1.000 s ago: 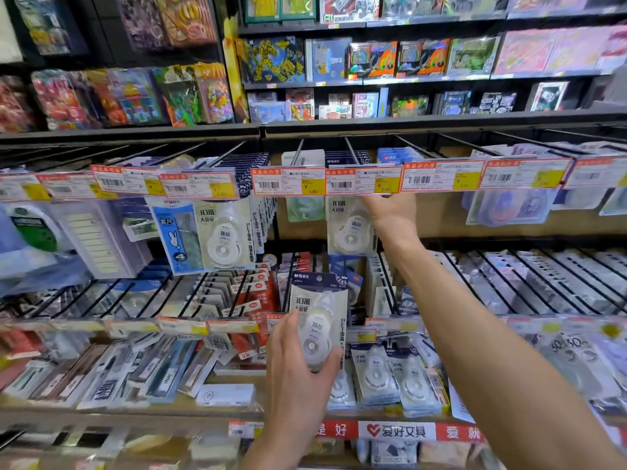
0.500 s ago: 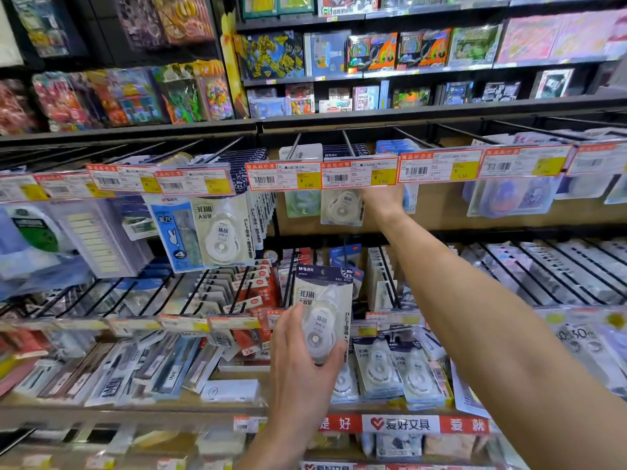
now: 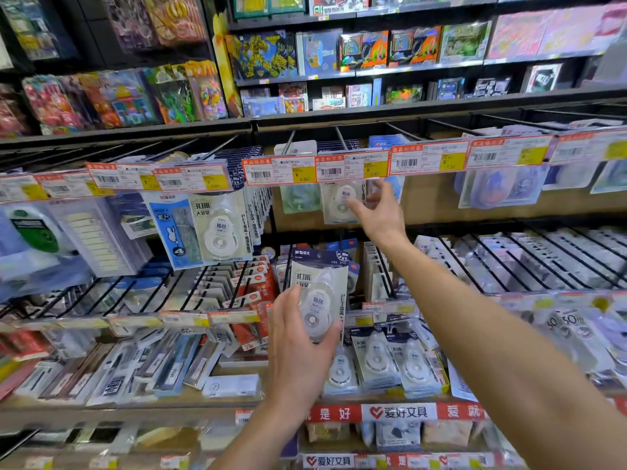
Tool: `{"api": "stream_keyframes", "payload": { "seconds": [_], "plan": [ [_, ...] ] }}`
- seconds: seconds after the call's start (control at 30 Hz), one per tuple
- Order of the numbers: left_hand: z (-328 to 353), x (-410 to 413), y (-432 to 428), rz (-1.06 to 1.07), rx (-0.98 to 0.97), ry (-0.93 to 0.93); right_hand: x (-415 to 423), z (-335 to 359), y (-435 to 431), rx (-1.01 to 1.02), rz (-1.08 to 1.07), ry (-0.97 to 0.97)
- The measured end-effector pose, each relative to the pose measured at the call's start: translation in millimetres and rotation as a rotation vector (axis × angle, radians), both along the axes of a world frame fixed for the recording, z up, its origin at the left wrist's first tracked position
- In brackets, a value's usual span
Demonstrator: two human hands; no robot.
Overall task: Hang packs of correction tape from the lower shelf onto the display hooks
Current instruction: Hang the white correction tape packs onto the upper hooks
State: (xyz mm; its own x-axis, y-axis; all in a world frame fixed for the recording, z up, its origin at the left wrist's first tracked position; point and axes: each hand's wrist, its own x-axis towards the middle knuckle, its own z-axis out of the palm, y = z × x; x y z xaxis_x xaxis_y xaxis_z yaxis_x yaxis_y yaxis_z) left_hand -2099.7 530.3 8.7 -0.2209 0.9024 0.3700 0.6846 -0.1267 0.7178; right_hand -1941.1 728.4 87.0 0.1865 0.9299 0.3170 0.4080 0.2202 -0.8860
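Observation:
My left hand [image 3: 298, 354] grips a pack of correction tape [image 3: 320, 293] upright in front of the middle shelf. It is a white dispenser on a card with a dark blue top. My right hand [image 3: 378, 215] is raised under the price label strip [image 3: 351, 166], fingers spread and holding nothing, its fingertips at the edge of a hung pack [image 3: 339, 201]. That pack dangles from a black display hook [image 3: 340, 139]. More of the same packs [image 3: 376, 361] lie on the lower shelf, just right of my left hand.
Another hung correction tape pack [image 3: 219, 228] sits on the hooks to the left. Black wire hooks [image 3: 451, 125] with other stationery run right. Pens fill the lower left shelf [image 3: 142, 368]. Toy boxes [image 3: 366, 49] line the top shelves.
My right hand has dropped from behind the price labels and opened its fingers, leaving the pack hanging on the hook. My left hand keeps its pack, raised slightly.

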Motion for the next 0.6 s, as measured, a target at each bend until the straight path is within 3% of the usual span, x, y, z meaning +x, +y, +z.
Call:
{"api": "stream_keyframes", "payload": {
  "seconds": [0.13,0.37,0.6],
  "plan": [
    [-5.0,3.5,7.8,-0.010,0.008,0.024,13.8,-29.4,-33.7,-0.024,0.002,0.039],
    [-16.8,25.3,14.6,-0.067,-0.015,0.042,18.3,-52.2,-106.2,-0.234,0.342,0.521],
    [-21.1,48.3,15.8,-0.127,-0.053,0.001,29.5,-53.8,-113.8,-0.215,0.346,0.493]
  ]
}}
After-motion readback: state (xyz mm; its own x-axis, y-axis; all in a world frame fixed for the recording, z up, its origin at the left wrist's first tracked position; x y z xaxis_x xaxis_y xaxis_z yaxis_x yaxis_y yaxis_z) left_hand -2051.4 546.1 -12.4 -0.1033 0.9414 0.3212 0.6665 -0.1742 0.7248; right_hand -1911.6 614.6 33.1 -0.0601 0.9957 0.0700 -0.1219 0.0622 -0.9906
